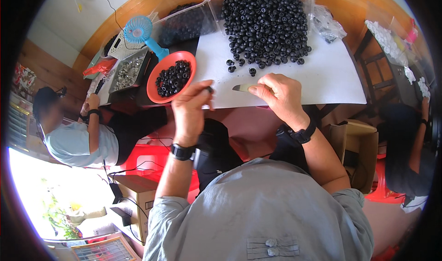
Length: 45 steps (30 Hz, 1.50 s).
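Observation:
My left hand (189, 107) is over the table's near edge, just right of an orange-red bowl (193, 61). Its fingers pinch a small round black part (209, 90). Across from it, my right hand (282, 95) is closed on a small knife (240, 88) with a pale body and a dark tip pointing left. Knife and black part are apart. Many like black parts with holes (174, 78) lie in the bowl. A large heap of black parts (264, 26) spreads over the white sheet (331, 77), several lying loose at its near edge.
A blue handheld fan (139, 29) stands behind the bowl, near a metal tray (130, 72) of small shiny pieces. A clear bag (328, 24) lies right of the heap. One person (76, 139) sits at left, another (407, 146) at right. A cardboard box (353, 153) stands below the table.

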Motion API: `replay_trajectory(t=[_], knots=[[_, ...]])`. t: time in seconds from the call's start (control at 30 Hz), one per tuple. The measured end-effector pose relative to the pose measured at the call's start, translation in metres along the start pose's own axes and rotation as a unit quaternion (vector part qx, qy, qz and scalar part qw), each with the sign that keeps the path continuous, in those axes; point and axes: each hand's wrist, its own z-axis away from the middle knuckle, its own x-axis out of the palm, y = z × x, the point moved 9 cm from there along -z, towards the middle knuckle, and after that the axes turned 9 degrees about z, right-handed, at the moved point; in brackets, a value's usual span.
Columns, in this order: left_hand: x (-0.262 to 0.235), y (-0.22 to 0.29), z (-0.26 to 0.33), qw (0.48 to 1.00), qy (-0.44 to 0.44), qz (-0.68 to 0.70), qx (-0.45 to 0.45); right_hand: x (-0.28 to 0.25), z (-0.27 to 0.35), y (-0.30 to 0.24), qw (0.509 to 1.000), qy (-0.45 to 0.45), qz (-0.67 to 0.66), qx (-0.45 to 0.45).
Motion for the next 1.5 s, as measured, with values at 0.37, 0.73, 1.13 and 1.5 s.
replay_trajectory(t=[0.37,0.73,1.13,1.5], knots=[[-0.016,0.069,-0.045,0.82,-0.026,-0.502,0.273,-0.004,0.003,-0.004,0.997,0.018,-0.014,-0.069],[0.083,-0.013,-0.059,0.784,-0.164,-0.532,0.274,-0.005,0.005,-0.001,0.997,-0.012,-0.075,-0.029],[0.057,0.002,-0.033,0.832,-0.167,-0.461,0.26,-0.002,0.003,-0.001,0.999,-0.012,-0.027,-0.036],[0.038,0.003,-0.026,0.852,-0.078,-0.447,0.263,-0.002,0.006,-0.009,0.996,0.019,0.009,-0.084]])
